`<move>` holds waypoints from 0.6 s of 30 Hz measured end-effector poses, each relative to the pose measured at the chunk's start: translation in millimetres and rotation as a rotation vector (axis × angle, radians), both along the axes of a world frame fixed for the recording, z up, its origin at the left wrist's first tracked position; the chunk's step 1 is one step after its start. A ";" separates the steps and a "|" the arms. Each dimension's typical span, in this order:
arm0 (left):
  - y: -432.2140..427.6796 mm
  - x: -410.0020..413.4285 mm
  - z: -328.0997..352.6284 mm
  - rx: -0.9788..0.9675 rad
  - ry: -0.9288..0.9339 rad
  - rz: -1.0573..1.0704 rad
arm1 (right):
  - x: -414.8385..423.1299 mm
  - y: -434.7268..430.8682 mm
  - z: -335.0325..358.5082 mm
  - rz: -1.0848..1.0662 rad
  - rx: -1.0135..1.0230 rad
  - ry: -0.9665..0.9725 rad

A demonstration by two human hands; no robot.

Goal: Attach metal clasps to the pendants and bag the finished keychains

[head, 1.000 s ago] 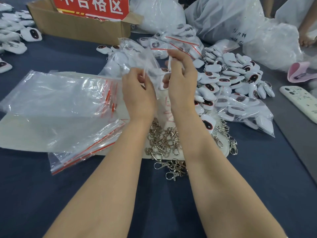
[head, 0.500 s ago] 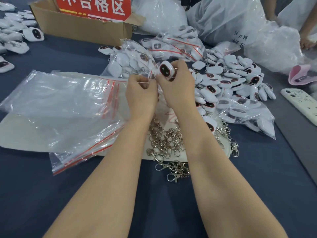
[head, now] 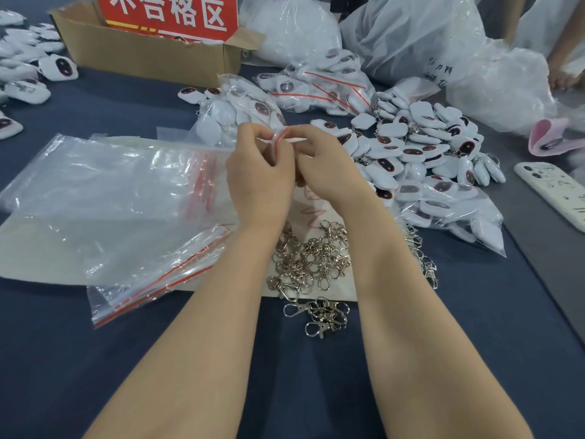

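Left hand [head: 258,182]: raised over the middle of the table, fingers curled narrow and pinched on the red-striped top edge of a small clear bag [head: 280,139].

Right hand [head: 326,172]: just beside the left, knuckles nearly touching it, fingers pinched narrow on the same bag edge from the other side. What the bag holds is hidden behind the hands; cannot tell.

Metal clasps [head: 311,258]: loose silver heap lying between the two forearms, partly on a pale sheet [head: 28,242], with a few clasps spilled onto the table toward the person.

Empty zip bags [head: 104,198]: flat clear stack with red seal strips, lying left of the left hand, on the pale sheet.

Pendants [head: 421,144]: loose pile of white pieces with dark oval faces, right of the right hand; some carry clasps.

Filled bags [head: 319,87]: clear bags packed with pendants, beyond the hands; another [head: 449,213] lies at the near right of the loose pile.

Cardboard box [head: 148,55]: far side, left of centre, with a red sign [head: 171,14] bearing white characters standing in it.

More pendants [head: 28,71]: scattered at the far left edge.

Phone [head: 557,194]: pale case, lying at the right edge.

Large plastic sacks [head: 411,36]: white, crumpled, along the far right.

Table [head: 95,359]: dark blue surface.
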State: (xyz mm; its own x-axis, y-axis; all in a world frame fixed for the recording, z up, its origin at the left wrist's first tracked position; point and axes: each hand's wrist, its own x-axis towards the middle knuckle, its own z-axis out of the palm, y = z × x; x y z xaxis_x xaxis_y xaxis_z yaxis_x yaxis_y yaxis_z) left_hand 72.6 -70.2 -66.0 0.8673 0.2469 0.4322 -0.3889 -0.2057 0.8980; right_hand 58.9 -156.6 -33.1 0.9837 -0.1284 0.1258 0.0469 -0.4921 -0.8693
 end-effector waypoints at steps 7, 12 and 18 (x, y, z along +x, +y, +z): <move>-2.6 -2.5 4.3 -0.023 -0.115 -0.036 | 1.0 0.6 3.8 -0.006 0.025 0.029; 3.1 1.8 1.7 0.054 -0.085 0.010 | 0.1 -16.3 3.1 -0.465 -0.009 -0.115; -4.7 2.2 -12.9 0.462 0.196 -0.225 | 2.2 -28.9 -23.7 -0.525 -0.619 0.238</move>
